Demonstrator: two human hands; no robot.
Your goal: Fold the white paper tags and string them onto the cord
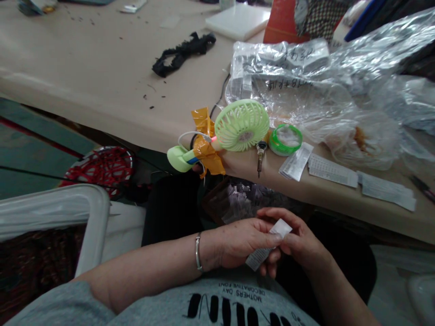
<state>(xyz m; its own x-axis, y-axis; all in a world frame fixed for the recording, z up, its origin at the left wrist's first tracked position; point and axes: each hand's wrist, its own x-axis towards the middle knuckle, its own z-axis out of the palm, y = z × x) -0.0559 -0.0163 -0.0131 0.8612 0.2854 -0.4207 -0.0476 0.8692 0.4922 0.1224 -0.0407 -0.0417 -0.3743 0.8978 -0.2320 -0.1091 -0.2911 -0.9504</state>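
Observation:
A small white printed label (258, 258) is pinched between both hands over my lap. My left hand (243, 242), with a silver bangle at the wrist, has its thumb on the label's upper part. My right hand (302, 240) closes on its upper right end with thumb and fingers. Whether it is one label or a thin stack, I cannot tell. Ahead on the table edge lie more white labels: a folded bundle (296, 162), a printed strip stack (333, 170) and another stack (387, 191).
A green fan (242, 125) is fixed at the table edge with brown tape (208, 149). A pointed metal tip (260, 158) juts over the edge beside a round green container (285, 139). Clear plastic bags (288, 86) and a black cloth strip (183, 53) lie behind. A white bin (91, 226) stands left.

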